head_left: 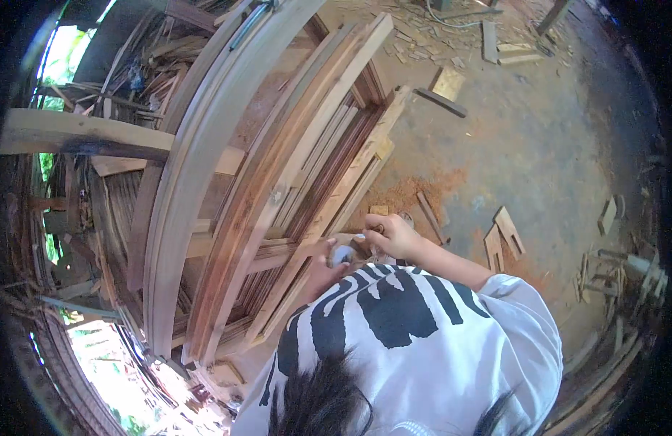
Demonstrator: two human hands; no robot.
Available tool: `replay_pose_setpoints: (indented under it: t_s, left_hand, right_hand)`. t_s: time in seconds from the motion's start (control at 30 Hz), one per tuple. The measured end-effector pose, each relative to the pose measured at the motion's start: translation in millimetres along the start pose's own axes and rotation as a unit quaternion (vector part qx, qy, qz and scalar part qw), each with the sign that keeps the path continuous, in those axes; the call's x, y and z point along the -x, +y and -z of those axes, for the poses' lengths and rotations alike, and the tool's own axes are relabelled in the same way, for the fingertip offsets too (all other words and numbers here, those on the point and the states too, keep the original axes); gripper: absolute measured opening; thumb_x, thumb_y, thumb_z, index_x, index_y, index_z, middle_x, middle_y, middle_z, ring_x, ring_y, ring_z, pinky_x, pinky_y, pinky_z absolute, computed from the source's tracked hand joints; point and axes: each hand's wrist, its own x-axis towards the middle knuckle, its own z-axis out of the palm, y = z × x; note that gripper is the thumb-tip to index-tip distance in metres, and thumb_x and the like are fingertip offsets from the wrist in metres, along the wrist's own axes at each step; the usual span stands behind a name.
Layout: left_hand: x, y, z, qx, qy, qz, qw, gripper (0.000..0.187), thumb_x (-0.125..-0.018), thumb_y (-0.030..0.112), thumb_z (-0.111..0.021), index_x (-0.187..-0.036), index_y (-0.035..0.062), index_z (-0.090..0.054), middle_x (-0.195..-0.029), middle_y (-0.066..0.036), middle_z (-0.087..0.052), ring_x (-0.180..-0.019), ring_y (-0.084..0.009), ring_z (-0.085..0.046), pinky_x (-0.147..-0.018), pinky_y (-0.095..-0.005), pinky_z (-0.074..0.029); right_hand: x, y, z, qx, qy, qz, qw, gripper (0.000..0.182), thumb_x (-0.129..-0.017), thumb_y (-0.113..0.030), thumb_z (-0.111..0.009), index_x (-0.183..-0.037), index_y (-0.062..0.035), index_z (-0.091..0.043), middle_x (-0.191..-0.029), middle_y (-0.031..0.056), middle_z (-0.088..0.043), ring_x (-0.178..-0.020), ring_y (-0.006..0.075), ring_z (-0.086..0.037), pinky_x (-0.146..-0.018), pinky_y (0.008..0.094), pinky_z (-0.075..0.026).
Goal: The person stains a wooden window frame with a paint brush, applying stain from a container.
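Just beyond the white shirt with black print, both hands are close together near the lower middle of the view. My right hand (pixel 389 236) has its fingers curled, and what they hold is too small to make out. My left hand (pixel 329 263) is slightly lower and to the left, its fingers partly bent beside a small pale-blue and white item (pixel 342 254) that I cannot identify. Close to the left hand runs the edge of a wooden frame (pixel 323 229). Long wooden boards (pixel 260 185) lie across it, slanting up to the right.
A thick beam (pixel 89 132) juts in from the left. Wood offcuts (pixel 494 251), a plank (pixel 441 103) and sawdust (pixel 416 190) lie on the concrete floor (pixel 525 152). More scrap wood is piled along the right edge.
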Motion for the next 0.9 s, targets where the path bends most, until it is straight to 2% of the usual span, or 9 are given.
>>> replay_pose_setpoints:
  t_s: [0.17,0.23,0.4,0.47,0.5,0.57,0.67,0.77,0.9]
  left_hand:
    - [-19.3,-11.9,-17.1,0.055,0.090,0.072,0.992,0.062,-0.076,0.022,-0.073,-0.125,-0.0018,-0.044,-0.118,-0.015,-0.053,-0.111,-0.0230,-0.053,-0.094,-0.0362,-0.043]
    - [-24.8,-2.3,-9.3,0.383,0.083,0.193,0.900,0.074,-0.075,0.023,-0.072,-0.136,0.0109,-0.033,-0.126,-0.017,-0.049,-0.112,-0.0323,-0.054,-0.085,-0.0428,-0.051]
    - [-64.7,-66.6,7.2,0.486,0.024,0.150,0.861,0.071,-0.078,0.018,-0.069,-0.138,0.0121,-0.030,-0.125,-0.013,-0.048,-0.109,-0.0274,-0.053,-0.083,-0.0410,-0.052]
    - [-65.3,-35.9,27.2,0.347,0.009,0.017,0.938,0.068,-0.079,0.016,-0.066,-0.138,0.0120,-0.031,-0.124,-0.013,-0.048,-0.113,-0.0253,-0.051,-0.092,-0.0385,-0.047]
    - [-63.6,-13.3,37.8,0.282,-0.004,0.047,0.958,0.074,-0.074,0.019,-0.065,-0.138,0.0099,-0.030,-0.130,-0.012,-0.043,-0.116,-0.0237,-0.048,-0.095,-0.0369,-0.043]
    - [-71.5,-2.6,48.1,0.389,-0.043,0.063,0.918,0.070,-0.076,0.016,-0.064,-0.138,0.0104,-0.031,-0.128,-0.012,-0.045,-0.116,-0.0242,-0.048,-0.096,-0.0366,-0.043]
    - [-90.6,-10.2,50.4,0.499,-0.070,0.096,0.858,0.068,-0.078,0.014,-0.062,-0.139,0.0106,-0.031,-0.127,-0.015,-0.046,-0.119,-0.0265,-0.046,-0.098,-0.0367,-0.040]
    - [-112.5,-61.0,46.9,0.212,-0.023,-0.044,0.976,0.067,-0.081,0.017,-0.059,-0.140,0.0105,-0.027,-0.131,-0.016,-0.043,-0.121,-0.0278,-0.043,-0.101,-0.0395,-0.035]
    - [-101.8,-48.5,69.6,0.428,-0.028,0.019,0.903,0.066,-0.082,0.018,-0.058,-0.140,0.0119,-0.027,-0.132,-0.016,-0.041,-0.120,-0.0280,-0.043,-0.102,-0.0387,-0.035]
  right_hand:
    - [-13.5,-1.5,13.7,0.045,-0.011,0.095,0.994,0.022,-0.087,-0.025,-0.057,-0.078,-0.0058,-0.050,-0.064,0.0179,-0.057,-0.064,0.0375,-0.060,-0.056,0.0461,-0.046]
    - [-20.1,-3.4,14.9,0.053,-0.007,0.107,0.993,0.019,-0.087,-0.025,-0.056,-0.081,-0.0067,-0.053,-0.064,0.0175,-0.058,-0.064,0.0371,-0.060,-0.056,0.0459,-0.047]
    - [-46.6,-9.1,8.1,0.066,0.009,0.127,0.990,0.018,-0.087,-0.026,-0.057,-0.094,-0.0098,-0.060,-0.063,0.0150,-0.059,-0.064,0.0355,-0.062,-0.057,0.0449,-0.049]
    - [-56.5,-6.6,-3.0,0.134,-0.031,0.019,0.990,0.025,-0.085,-0.024,-0.059,-0.106,-0.0115,-0.060,-0.070,0.0149,-0.062,-0.068,0.0348,-0.063,-0.061,0.0439,-0.050]
    - [-62.4,-2.2,-7.5,0.136,-0.034,0.021,0.990,0.025,-0.085,-0.024,-0.059,-0.106,-0.0115,-0.060,-0.070,0.0149,-0.062,-0.068,0.0348,-0.063,-0.061,0.0439,-0.050]
    - [-73.6,8.6,-16.4,0.175,-0.074,0.148,0.971,0.031,-0.083,-0.022,-0.060,-0.111,-0.0108,-0.057,-0.083,0.0162,-0.065,-0.079,0.0353,-0.064,-0.069,0.0440,-0.051]
    - [-90.0,9.7,-31.5,0.240,-0.134,0.103,0.956,0.035,-0.083,-0.019,-0.059,-0.116,-0.0104,-0.055,-0.096,0.0180,-0.064,-0.091,0.0370,-0.062,-0.077,0.0451,-0.049]
    - [-113.1,-8.5,-38.7,0.241,-0.155,0.080,0.955,0.034,-0.084,-0.019,-0.057,-0.116,-0.0098,-0.055,-0.101,0.0181,-0.063,-0.096,0.0370,-0.060,-0.083,0.0453,-0.047]
    - [-139.3,-25.5,-51.7,0.205,-0.186,0.092,0.956,0.034,-0.083,-0.016,-0.057,-0.117,-0.0086,-0.054,-0.101,0.0181,-0.063,-0.097,0.0360,-0.060,-0.084,0.0443,-0.047]
